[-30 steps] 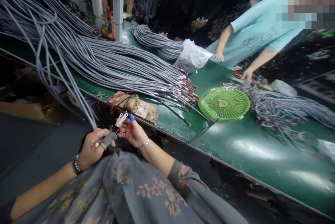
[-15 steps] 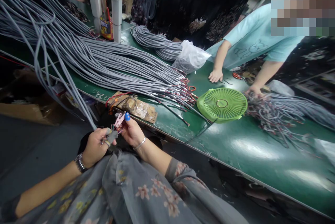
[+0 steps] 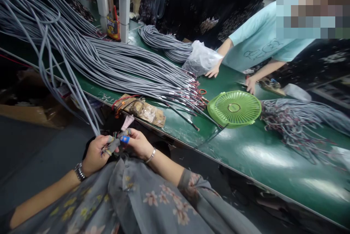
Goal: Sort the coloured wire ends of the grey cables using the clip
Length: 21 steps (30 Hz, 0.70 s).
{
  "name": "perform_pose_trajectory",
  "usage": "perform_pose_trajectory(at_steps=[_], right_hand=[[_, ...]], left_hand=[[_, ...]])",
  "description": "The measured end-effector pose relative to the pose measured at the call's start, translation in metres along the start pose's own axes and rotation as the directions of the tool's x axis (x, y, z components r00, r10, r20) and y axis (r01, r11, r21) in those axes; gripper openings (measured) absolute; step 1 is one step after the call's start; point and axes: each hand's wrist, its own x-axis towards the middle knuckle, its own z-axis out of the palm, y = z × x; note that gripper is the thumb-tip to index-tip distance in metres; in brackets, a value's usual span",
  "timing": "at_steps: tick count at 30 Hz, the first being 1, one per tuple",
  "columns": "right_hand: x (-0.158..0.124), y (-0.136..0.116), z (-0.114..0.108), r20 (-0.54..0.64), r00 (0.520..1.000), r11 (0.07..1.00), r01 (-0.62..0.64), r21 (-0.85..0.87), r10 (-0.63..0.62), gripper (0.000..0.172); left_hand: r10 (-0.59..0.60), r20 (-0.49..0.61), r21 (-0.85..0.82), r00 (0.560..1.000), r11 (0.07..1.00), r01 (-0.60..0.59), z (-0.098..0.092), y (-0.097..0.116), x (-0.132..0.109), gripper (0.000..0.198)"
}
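Note:
In front of my lap, my left hand (image 3: 95, 153) is closed round the end of a grey cable (image 3: 94, 123). Fine coloured wires (image 3: 116, 134) fan out from the cable end above its fingers. My right hand (image 3: 140, 146) is closed close beside it, its fingertips at the wires. A blue band wraps one of its digits. From between those fingers a pale pink clip-like tool (image 3: 127, 121) points up; its working end is hidden. Grey finger covers hide part of both grips.
Long grey cables (image 3: 117, 62) lie across the green table (image 3: 246, 168), their stripped ends near a green fan (image 3: 233, 108). A taped wooden block (image 3: 147, 112) sits at the near edge. Across the table, a co-worker in light blue (image 3: 254, 44) reaches beside a plastic bag (image 3: 202, 59).
My right hand has turned and come down closer to my left, and the pink tool now points up behind its fingers. The co-worker's hands have moved, one to the bag, the other off the wire bundle.

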Motion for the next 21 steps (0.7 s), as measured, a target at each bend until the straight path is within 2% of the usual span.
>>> perform_pose_trajectory(at_steps=[3, 7, 11, 15, 21], right_hand=[[0.001, 0.000, 0.005, -0.040, 0.999, 0.999, 0.022, -0.032, -0.023, 0.053], [0.001, -0.001, 0.010, -0.072, 0.997, 1.000, -0.007, -0.021, 0.005, 0.056], [0.001, -0.003, 0.013, -0.094, 0.995, 1.000, -0.026, -0.011, 0.025, 0.058], [0.002, -0.004, 0.013, -0.080, 0.997, 1.000, -0.006, -0.009, 0.005, 0.054], [0.001, -0.002, 0.005, -0.057, 0.998, 0.999, -0.013, 0.040, 0.015, 0.051]], left_hand=[[0.032, 0.035, -0.015, 0.999, 0.999, -0.032, -0.001, -0.001, 0.002, 0.027], [0.034, 0.082, -0.048, 0.996, 0.998, -0.031, -0.003, 0.003, 0.005, 0.026], [-0.072, 0.023, -0.059, 0.997, 0.996, 0.073, -0.005, 0.013, 0.007, 0.028], [-0.224, -0.017, -0.133, 0.974, 0.966, 0.220, -0.004, 0.019, 0.007, 0.032], [-0.298, -0.037, -0.203, 0.954, 0.937, 0.285, -0.004, 0.018, 0.007, 0.033]])
